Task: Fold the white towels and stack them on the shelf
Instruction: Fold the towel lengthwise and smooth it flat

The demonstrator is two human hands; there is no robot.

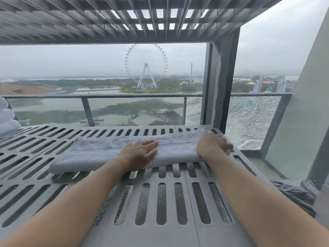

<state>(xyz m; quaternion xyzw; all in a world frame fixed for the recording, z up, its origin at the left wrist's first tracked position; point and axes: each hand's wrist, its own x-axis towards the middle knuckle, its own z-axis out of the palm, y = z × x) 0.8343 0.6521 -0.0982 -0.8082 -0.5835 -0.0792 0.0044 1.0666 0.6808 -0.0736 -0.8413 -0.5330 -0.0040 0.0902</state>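
A white towel (99, 154), folded into a long narrow strip, lies flat across the grey slotted shelf (160, 202). My left hand (140, 154) rests palm down on the middle of the strip, fingers spread. At the strip's right end, my right hand (212, 145) curls its fingers over the towel's edge. A stack of folded white towels (7, 116) shows partly at the far left edge of the shelf.
A second slotted shelf (89, 18) hangs overhead. A grey upright post (220, 82) stands at the back right. Behind the shelf runs a glass railing (124, 97), with a cracked pane (249, 120) on the right. A dark crumpled sheet (293, 193) lies at lower right.
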